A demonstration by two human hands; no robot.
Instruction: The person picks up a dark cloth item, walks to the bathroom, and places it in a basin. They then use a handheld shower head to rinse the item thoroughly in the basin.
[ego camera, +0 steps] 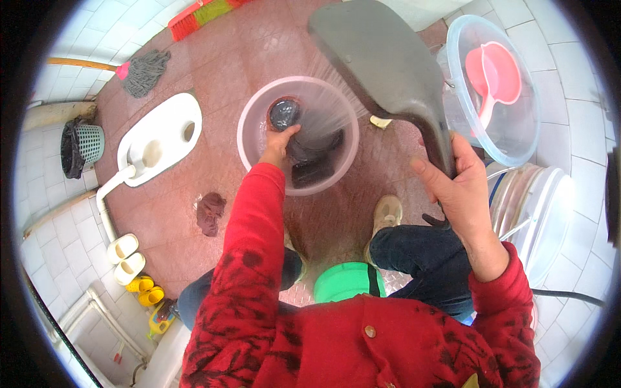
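Observation:
My right hand (461,189) grips the handle of a large dark grey shower head (383,58), raised over the floor to the right of a pale pink plastic basin (244,155). Fine water jets (330,104) spray from it down into the basin. Reaching inside the basin, my left hand (280,145) has its thumb and fingers against a dark, rounded object with a reddish-brown rim (284,114), apparently holding it. Black, wet-looking items (313,172) lie beside it at the bottom. Spray and shade blur what they are.
A squat toilet (170,131), a mop (145,72) and a wastebasket (91,144) are left. A wet brown cloth (210,213) lies on the tiles. At right, a clear tub (453,87) holds pink dippers (502,72), near white buckets (543,223). A green stool (339,283) is beneath me.

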